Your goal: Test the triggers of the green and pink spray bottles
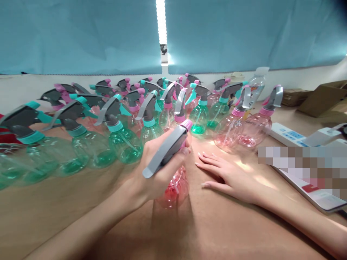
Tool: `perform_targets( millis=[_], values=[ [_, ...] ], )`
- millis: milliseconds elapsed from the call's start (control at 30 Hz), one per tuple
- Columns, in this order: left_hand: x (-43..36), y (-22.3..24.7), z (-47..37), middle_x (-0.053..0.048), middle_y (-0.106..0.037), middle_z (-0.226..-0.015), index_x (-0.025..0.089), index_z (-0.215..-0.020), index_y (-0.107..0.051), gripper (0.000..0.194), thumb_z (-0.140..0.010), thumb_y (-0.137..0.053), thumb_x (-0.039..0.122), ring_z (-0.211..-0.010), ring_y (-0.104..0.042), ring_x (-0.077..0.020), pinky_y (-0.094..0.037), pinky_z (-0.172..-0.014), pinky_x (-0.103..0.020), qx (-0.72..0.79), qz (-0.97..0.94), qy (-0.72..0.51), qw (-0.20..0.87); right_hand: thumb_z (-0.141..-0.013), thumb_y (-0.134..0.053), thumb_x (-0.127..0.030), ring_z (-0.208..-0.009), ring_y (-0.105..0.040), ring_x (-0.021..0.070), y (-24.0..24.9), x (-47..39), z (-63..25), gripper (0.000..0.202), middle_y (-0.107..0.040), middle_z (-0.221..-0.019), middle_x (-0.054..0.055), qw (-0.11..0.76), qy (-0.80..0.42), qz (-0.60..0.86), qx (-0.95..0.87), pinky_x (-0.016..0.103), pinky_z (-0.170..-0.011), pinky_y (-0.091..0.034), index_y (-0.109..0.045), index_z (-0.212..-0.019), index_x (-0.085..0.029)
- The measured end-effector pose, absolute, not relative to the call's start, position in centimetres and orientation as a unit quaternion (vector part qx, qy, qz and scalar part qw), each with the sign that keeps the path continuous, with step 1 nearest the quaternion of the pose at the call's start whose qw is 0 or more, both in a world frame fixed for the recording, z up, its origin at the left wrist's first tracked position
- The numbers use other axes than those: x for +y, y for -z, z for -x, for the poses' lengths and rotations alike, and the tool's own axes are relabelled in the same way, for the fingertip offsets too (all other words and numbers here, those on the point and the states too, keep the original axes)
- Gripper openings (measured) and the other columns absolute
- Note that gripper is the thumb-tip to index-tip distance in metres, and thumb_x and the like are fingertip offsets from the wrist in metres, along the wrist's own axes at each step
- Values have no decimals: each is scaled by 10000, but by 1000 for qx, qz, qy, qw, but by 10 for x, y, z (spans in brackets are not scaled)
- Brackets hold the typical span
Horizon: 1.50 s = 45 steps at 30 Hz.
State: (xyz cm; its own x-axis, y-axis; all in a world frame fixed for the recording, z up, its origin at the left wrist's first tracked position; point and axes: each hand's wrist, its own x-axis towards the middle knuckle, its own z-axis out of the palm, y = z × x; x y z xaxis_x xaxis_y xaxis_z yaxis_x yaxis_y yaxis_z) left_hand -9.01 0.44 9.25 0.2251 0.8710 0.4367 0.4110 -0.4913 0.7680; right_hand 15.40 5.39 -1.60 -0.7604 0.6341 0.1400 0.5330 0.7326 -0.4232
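My left hand (154,166) is wrapped round the neck of a spray bottle (175,189) with a clear pink body and a grey and pink trigger head. Its base is at the tabletop, and my fingers hide its collar and most of the trigger. To the right, my right hand (230,177) lies flat on the table with fingers spread, holding nothing. Just beyond my hands stand green spray bottles, such as one with a turquoise collar (126,144), and pink ones, such as one with a pink collar (230,130).
Several more spray bottles fill the back and left of the brown table (217,231). A clear plastic bottle (256,88) stands behind them. At the right are a white power strip (284,133), an open cardboard box (322,97) and a partly blurred flat device (320,196).
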Motion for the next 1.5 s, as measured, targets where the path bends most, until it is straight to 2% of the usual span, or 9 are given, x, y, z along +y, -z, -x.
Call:
perform_targets(
  millis=[200,300,400,533,633,933,1133,1333,1500],
  values=[
    [4,-91,92,34,-521,-682,206,-750,-533,131,-876,-494,208,-637,-532,-135,-396,-597,-293,431,-739,-448,262,-941,-540,-567,-1450,-315,334,16,54,-153,633,-372,-1563,89,142,-179,317,-921,570,-1167,-298,-458,-1477,-240],
    [6,-90,92,18,-573,-793,211,-875,-587,77,-881,-512,197,-689,-536,-141,-419,-648,-297,416,-741,-452,272,-939,-539,-576,-1453,-306,333,15,53,-154,636,-372,-1562,85,139,-179,318,-921,567,-1166,-302,-461,-1475,-243],
    [7,-88,92,14,-572,-848,226,-1008,-589,139,-880,-548,194,-701,-509,-142,-428,-659,-292,421,-734,-461,266,-932,-550,-579,-1457,-299,330,15,53,-154,640,-367,-1566,74,140,-182,317,-920,562,-1169,-299,-456,-1478,-259],
    [5,-86,92,33,-497,-737,228,-940,-554,62,-881,-555,209,-612,-426,-126,-375,-568,-273,435,-732,-454,261,-935,-553,-569,-1456,-304,328,17,53,-154,638,-364,-1569,70,144,-185,317,-919,569,-1172,-290,-442,-1485,-265],
    [3,-84,93,23,-520,-756,223,-898,-535,31,-882,-554,205,-632,-455,-133,-381,-579,-277,440,-730,-448,270,-939,-549,-566,-1458,-299,327,17,54,-155,635,-359,-1571,72,143,-185,314,-920,571,-1171,-292,-442,-1485,-262],
    [4,-85,93,33,-472,-756,238,-970,-541,121,-878,-535,160,-643,-412,-125,-380,-593,-267,423,-729,-459,281,-942,-545,-564,-1471,-260,329,15,53,-155,628,-352,-1575,72,140,-182,315,-921,555,-1169,-300,-441,-1486,-268],
    [2,-85,93,26,-492,-742,233,-899,-519,40,-892,-551,210,-631,-441,-135,-380,-570,-276,446,-727,-447,270,-943,-546,-559,-1468,-266,336,14,53,-155,630,-352,-1573,81,137,-181,311,-923,571,-1162,-306,-439,-1488,-261],
    [2,-85,92,-8,-611,-815,232,-968,-581,81,-891,-555,229,-737,-590,-189,-461,-611,-302,457,-727,-445,252,-943,-556,-547,-1467,-272,337,14,54,-155,621,-353,-1573,69,146,-183,306,-923,580,-1159,-308,-426,-1493,-289],
    [2,-84,93,9,-542,-764,235,-951,-560,48,-904,-552,236,-689,-542,-167,-422,-604,-295,453,-728,-443,263,-942,-538,-573,-1472,-260,328,14,54,-155,630,-344,-1579,66,130,-179,315,-923,562,-1165,-309,-435,-1489,-278]
  ],
)
